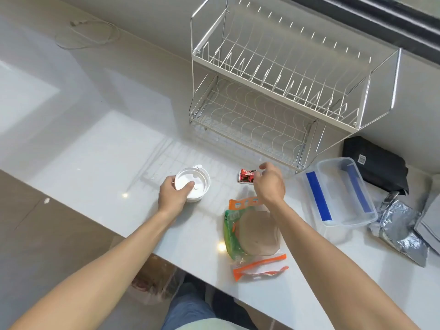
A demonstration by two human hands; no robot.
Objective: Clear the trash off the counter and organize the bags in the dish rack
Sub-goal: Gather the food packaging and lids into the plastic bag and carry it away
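My left hand [172, 194] grips a white lidded cup [194, 184] standing on the white counter [100, 148]. My right hand [269, 184] pinches the right end of a crumpled red wrapper [246, 176] lying in front of the rack. The white two-tier wire dish rack [281, 75] stands at the back, both tiers bare. A clear zip bag [252, 231] with orange strips and flat brown rounds inside lies near the front edge, under my right forearm. A silver foil bag [400, 229] and a black bag [378, 165] lie at the right.
A clear plastic container [340, 194] with blue strips sits between the rack and the foil bag. A grey pouch [431, 217] reaches the right edge. A coiled white cable [88, 34] lies far back left. A clear plastic bag [154, 284] hangs below the counter's front edge.
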